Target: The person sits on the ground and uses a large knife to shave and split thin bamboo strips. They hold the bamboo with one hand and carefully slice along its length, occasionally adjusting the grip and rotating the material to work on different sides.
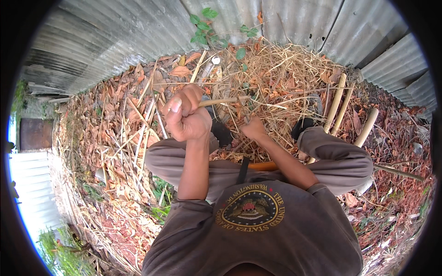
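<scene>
Your left hand is raised in front of your chest, forearm running almost straight up from the lower frame, wrist bent a little; the grip is a tight fist, thumb on top with the nail showing, closed around one end of a thin pale stick; the stick is smooth, round and straw-coloured, and it runs level from the fist out to the right, its far end lost among the straw.

Your right hand sits lower and further out, forearm reaching forward between your knees; it is pressed into the pile of dry straw; fingers are buried in the stalks, so you cannot tell whether that grip is closed or loose.

The straw is tangled, thin, yellow-brown; mixed with curled reddish dead leaves over the ground; flat split cane strips lie scattered to your left.

Three thicker pale wooden poles, round and smooth, lie just beside your right knee; a grey corrugated metal fence, ribbed and dull, stands behind the pile; a small green plant grows at its foot.
</scene>
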The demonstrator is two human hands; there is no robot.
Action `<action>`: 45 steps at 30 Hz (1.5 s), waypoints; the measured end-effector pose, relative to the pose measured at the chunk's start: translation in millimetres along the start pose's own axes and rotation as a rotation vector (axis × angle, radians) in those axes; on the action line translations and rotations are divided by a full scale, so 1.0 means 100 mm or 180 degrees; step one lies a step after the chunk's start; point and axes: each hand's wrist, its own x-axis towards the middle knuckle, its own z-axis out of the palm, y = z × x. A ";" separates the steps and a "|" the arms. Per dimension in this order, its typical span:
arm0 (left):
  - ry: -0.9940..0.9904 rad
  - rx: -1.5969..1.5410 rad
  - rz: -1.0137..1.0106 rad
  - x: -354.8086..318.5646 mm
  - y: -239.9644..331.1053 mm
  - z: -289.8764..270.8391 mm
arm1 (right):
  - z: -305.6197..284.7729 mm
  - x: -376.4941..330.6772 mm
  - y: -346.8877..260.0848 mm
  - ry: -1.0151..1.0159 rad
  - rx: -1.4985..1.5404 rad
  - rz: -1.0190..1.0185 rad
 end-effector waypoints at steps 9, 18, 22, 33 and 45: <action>-0.1176 -0.0047 -0.0448 0.15 0.12 -0.18 | 0.02 -0.32 -0.47 -0.0536 0.1169 -0.1531; -0.0836 -0.0296 -0.0378 0.09 0.14 -0.37 | 0.18 -0.05 -0.10 -0.0628 0.0650 -0.0598; -0.0132 -0.0347 -0.0150 0.11 0.08 -0.40 | 0.35 -0.30 -0.26 -0.0963 0.1495 -0.1315; 0.0325 -0.0114 0.0035 0.36 -0.08 -0.38 | 0.08 -0.33 -0.07 -0.0295 0.0923 -0.1375; 0.0059 -0.0246 -0.0121 0.41 -0.06 -0.47 | -0.16 -0.05 0.62 -0.0180 0.0827 0.0532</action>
